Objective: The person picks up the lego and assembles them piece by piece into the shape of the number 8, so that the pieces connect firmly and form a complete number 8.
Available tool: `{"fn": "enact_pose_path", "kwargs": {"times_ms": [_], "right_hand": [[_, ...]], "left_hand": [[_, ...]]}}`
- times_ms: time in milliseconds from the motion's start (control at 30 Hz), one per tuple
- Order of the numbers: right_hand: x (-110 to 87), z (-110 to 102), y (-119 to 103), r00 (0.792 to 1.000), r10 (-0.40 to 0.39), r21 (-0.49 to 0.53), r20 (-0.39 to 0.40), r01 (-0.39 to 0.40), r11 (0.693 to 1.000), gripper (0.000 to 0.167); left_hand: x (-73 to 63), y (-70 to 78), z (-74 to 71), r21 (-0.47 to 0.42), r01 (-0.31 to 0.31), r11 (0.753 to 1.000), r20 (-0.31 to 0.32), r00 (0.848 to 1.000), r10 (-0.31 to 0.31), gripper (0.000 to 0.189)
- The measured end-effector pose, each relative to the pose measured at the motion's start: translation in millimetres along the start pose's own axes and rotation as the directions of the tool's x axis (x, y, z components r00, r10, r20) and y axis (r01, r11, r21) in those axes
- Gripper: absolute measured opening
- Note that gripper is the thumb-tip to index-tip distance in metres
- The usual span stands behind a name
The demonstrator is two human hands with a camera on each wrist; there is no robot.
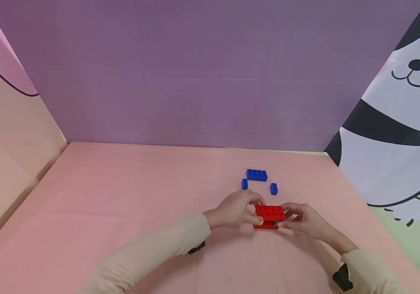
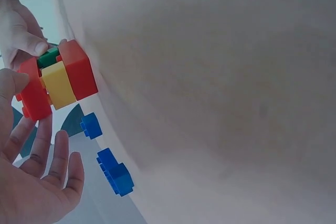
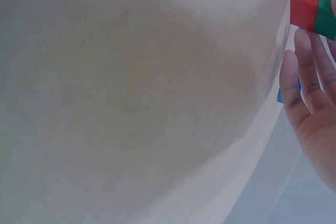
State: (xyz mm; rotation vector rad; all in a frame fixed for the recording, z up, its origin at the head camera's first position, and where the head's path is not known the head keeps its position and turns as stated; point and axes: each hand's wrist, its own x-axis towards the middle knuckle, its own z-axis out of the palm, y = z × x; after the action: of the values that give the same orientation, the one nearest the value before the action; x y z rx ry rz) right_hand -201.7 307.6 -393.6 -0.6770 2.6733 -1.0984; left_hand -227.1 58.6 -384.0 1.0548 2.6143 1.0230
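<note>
Two red bricks, a lower one (image 2: 80,72) and a top one (image 1: 270,213), sandwich a yellow brick (image 2: 59,85) and a green brick (image 3: 325,17). My left hand (image 1: 233,209) holds the left end of this stack, its thumb on the top red brick in the left wrist view and a finger at the far side. At the right end, my right hand (image 1: 307,220) pinches at the green brick, with its thumb in front. The other fingers of both hands are spread behind the stack, and partly hidden in the head view.
Beyond the hands lie a long blue brick (image 1: 256,175) and two small blue bricks, one on the left (image 1: 244,184) and one on the right (image 1: 274,189). They rest on the pink tabletop (image 1: 140,183). A purple panel (image 1: 195,81) rises at the back edge.
</note>
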Motion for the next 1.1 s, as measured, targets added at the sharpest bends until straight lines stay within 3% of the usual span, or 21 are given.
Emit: {"fn": "enact_pose_path", "kwargs": {"times_ms": [467,867,1100], "right_hand": [[-1.2,1.1,-2.2,0.997,-0.073,-0.002,-0.04,0.073,0.997,0.047],[-1.6,-4.3,-8.8,0.993,-0.047,-0.086,-0.112,0.037,0.996,0.042],[-2.3,-2.9,-10.5,0.99,-0.071,-0.106,-0.123,0.058,0.993,0.037]], "left_hand": [[0.7,-2.6,0.0,0.037,-0.001,0.999,-0.013,1.0,0.002,0.037],[0.5,-2.3,-1.3,0.049,-0.011,0.999,-0.01,1.0,0.012,0.037],[1.2,-1.0,-0.2,0.079,-0.018,0.997,-0.005,1.0,0.019,0.037]]}}
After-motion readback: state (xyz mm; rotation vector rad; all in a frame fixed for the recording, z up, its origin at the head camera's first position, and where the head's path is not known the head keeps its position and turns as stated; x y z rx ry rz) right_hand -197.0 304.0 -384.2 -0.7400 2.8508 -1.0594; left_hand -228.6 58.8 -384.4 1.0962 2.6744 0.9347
